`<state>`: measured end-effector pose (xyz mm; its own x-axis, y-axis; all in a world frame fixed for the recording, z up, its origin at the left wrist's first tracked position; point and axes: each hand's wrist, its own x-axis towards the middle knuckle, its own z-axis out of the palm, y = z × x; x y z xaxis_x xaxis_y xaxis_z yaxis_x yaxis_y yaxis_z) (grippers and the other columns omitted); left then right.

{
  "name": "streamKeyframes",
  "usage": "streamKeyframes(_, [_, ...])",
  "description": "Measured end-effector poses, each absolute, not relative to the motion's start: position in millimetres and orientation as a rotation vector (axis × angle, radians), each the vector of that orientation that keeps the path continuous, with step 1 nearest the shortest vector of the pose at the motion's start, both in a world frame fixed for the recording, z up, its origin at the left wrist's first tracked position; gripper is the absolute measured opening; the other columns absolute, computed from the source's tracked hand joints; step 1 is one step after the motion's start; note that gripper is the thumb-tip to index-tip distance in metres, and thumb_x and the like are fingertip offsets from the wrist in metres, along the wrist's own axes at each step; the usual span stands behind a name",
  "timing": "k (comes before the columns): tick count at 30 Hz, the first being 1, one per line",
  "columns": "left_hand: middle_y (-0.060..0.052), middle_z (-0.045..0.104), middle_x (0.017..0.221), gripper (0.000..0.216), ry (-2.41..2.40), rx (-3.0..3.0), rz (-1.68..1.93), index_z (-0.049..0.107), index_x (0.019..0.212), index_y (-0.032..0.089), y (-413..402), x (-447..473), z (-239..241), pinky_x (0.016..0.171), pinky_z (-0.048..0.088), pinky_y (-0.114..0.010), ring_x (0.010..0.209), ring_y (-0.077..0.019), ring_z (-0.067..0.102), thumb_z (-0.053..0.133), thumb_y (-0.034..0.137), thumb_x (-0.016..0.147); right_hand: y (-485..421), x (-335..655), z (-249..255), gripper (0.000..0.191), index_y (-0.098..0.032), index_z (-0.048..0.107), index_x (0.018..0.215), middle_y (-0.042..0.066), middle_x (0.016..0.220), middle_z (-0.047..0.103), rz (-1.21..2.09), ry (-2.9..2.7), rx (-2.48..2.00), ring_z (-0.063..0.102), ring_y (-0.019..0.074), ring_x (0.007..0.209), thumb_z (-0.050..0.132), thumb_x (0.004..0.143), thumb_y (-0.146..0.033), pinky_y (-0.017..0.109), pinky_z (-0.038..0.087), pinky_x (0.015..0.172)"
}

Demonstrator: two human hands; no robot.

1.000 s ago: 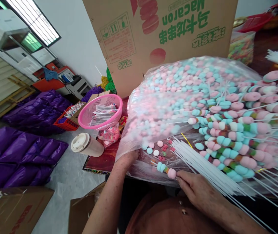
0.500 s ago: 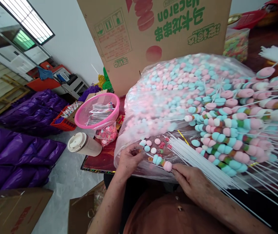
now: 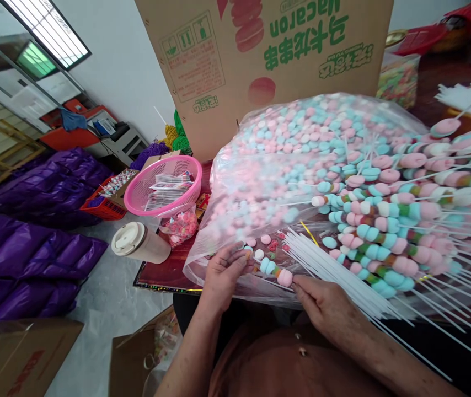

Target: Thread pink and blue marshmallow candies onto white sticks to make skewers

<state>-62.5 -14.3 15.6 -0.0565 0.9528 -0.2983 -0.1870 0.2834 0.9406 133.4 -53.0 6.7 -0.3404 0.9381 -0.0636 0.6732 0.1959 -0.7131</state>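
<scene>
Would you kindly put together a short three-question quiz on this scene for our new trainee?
1. Which of these does the right hand hold?
A) a purple bundle
B) a candy skewer
C) a yellow strip

2. True or false: the white lid is on the cup.

3. Fill in the blank: the mesh basket just beyond the cup is coloured ____.

Key:
1. B
2. True
3. Pink
</scene>
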Motion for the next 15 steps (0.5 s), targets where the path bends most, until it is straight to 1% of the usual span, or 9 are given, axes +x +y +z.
streamKeyframes(2, [-0.004, 0.069, 0.082, 0.042, 1.21, 0.677, 1.134, 0.062, 0.095, 0.016, -13, -64, 23, 0.068, 0.053, -0.031, 0.072, -0.0167, 0.065, 0.076, 0.02, 0.056, -53, 135, 6, 0.032, -0.02, 0.056, 0.074, 0.004, 0.07, 0.063, 0.972, -2.057, -1.452, 0.056, 0.0163, 0.065, 0.029, 0.089, -0.03, 0.025, 0.038, 0.058])
streamKeyframes(4, [-0.004, 0.069, 0.078, 0.038, 1.174, 0.61, 1.094, 0.064, 0.089, 0.014, -12, -65, 27, 0.064, 0.053, -0.028, 0.067, -0.0156, 0.065, 0.078, 0.018, 0.053, -53, 136, 5, 0.032, -0.021, 0.055, 0.073, 0.003, 0.069, 0.062, 0.992, -2.05, -1.422, 0.055, 0.0158, 0.064, 0.029, 0.089, -0.029, 0.025, 0.037, 0.058])
streamKeyframes(10, [-0.002, 0.066, 0.064, 0.024, 1.051, 0.602, 0.925, 0.068, 0.074, 0.011, -10, -72, 26, 0.057, 0.051, -0.023, 0.057, -0.0109, 0.061, 0.079, 0.016, 0.053, -55, 144, 9, 0.033, -0.02, 0.054, 0.074, 0.004, 0.067, 0.062, 0.915, -2.24, -1.468, 0.055, 0.0158, 0.061, 0.026, 0.089, -0.027, 0.025, 0.034, 0.054])
streamKeyframes(15, [-0.003, 0.066, 0.069, 0.021, 1.1, 0.698, 0.873, 0.068, 0.071, 0.01, -10, -71, 21, 0.048, 0.047, -0.019, 0.054, -0.0104, 0.06, 0.079, 0.017, 0.054, -56, 147, 14, 0.027, -0.021, 0.054, 0.074, 0.004, 0.065, 0.063, 0.748, -2.439, -1.583, 0.055, 0.0153, 0.055, 0.029, 0.084, -0.017, 0.026, 0.026, 0.049])
